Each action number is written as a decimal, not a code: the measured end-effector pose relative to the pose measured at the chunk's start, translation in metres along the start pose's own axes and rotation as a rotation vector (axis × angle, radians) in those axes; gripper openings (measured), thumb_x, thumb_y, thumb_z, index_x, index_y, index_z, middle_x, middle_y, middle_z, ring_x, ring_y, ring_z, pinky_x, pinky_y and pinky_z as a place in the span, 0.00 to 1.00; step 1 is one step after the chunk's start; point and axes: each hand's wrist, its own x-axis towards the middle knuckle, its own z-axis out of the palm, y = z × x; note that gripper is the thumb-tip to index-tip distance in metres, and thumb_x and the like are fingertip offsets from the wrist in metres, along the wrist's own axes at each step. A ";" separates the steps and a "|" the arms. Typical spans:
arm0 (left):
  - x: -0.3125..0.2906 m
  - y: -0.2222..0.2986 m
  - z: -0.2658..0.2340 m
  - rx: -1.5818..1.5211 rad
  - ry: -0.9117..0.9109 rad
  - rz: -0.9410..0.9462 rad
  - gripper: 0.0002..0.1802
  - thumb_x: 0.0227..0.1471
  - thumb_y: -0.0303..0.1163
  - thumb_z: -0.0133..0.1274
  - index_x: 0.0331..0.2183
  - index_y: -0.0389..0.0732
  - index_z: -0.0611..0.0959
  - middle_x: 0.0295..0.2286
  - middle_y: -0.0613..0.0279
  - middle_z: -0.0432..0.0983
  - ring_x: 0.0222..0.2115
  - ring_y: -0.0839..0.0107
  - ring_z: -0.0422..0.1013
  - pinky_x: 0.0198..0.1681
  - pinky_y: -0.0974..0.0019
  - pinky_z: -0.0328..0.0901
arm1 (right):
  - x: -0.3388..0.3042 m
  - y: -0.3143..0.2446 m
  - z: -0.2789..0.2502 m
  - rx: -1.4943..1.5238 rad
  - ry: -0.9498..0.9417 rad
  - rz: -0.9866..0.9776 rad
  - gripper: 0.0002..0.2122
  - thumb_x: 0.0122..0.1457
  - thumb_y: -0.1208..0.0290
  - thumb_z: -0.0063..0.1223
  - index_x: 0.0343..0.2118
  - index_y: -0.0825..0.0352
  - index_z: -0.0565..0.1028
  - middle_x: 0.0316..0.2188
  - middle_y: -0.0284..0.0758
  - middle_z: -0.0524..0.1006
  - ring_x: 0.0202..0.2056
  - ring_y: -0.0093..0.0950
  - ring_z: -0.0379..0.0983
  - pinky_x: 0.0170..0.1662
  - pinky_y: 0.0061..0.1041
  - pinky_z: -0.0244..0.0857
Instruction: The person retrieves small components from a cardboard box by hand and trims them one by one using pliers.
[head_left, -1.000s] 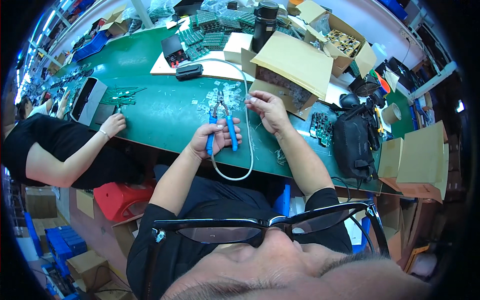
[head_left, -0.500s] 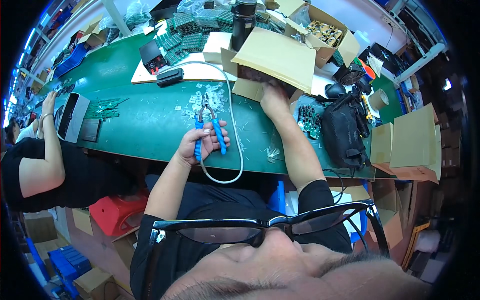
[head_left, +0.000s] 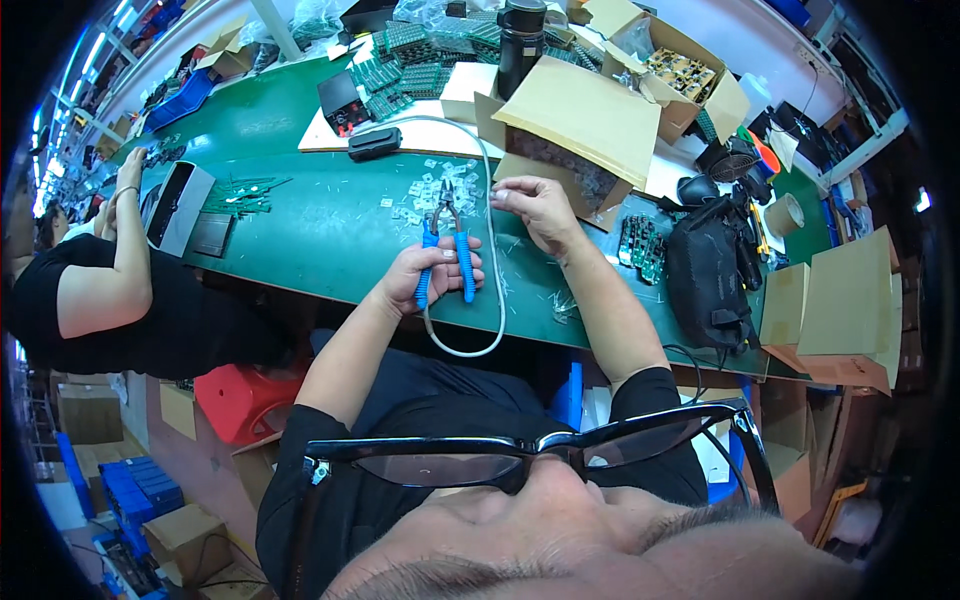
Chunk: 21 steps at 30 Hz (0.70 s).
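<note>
My left hand is wrapped round a pair of pliers with blue ribbed handles, its jaws pointing away from me. A pale cable loops past the pliers and down to this hand. Just beyond the jaws lies a loose pile of small clear plastic pieces. To the right, my right hand hovers over the bench with thumb and fingertips pinched together; anything between them is too small to make out. Behind it sits a cardboard box, opening toward me, with clear pieces inside.
A black bag and green circuit boards lie on the right. Farther back are a black flask, stacked boards and a black case. A co-worker's arm reaches onto the green bench at left.
My right hand has come out of the cardboard box and moved toward the pliers, fingertips pinched. The left hand keeps its hold on the pliers. The whole view has shifted slightly.
</note>
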 end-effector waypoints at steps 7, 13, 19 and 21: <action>0.003 0.014 0.039 0.439 0.186 -0.123 0.30 0.58 0.32 0.57 0.59 0.28 0.74 0.44 0.51 0.80 0.45 0.56 0.79 0.53 0.54 0.73 | -0.007 -0.009 0.012 0.379 0.059 0.013 0.15 0.59 0.82 0.65 0.49 0.73 0.79 0.42 0.37 0.82 0.43 0.30 0.80 0.53 0.31 0.75; 0.004 0.017 0.056 0.710 0.229 -0.126 0.31 0.57 0.34 0.60 0.59 0.31 0.74 0.44 0.55 0.80 0.44 0.62 0.80 0.51 0.62 0.73 | -0.010 -0.012 0.011 0.358 0.095 0.023 0.15 0.58 0.82 0.65 0.48 0.73 0.79 0.42 0.37 0.81 0.42 0.28 0.80 0.48 0.29 0.76; 0.000 0.014 0.061 0.730 0.242 -0.103 0.31 0.57 0.34 0.59 0.58 0.30 0.75 0.43 0.55 0.80 0.43 0.64 0.80 0.49 0.63 0.72 | -0.011 -0.015 0.013 0.233 0.101 -0.035 0.14 0.56 0.83 0.66 0.45 0.73 0.80 0.39 0.36 0.82 0.39 0.25 0.79 0.42 0.27 0.76; 0.000 0.013 0.065 0.799 0.258 -0.101 0.30 0.57 0.34 0.59 0.58 0.29 0.76 0.42 0.55 0.81 0.42 0.65 0.81 0.47 0.63 0.72 | -0.011 -0.014 0.013 0.196 0.107 -0.063 0.13 0.55 0.83 0.66 0.44 0.73 0.80 0.37 0.36 0.82 0.38 0.24 0.79 0.41 0.26 0.76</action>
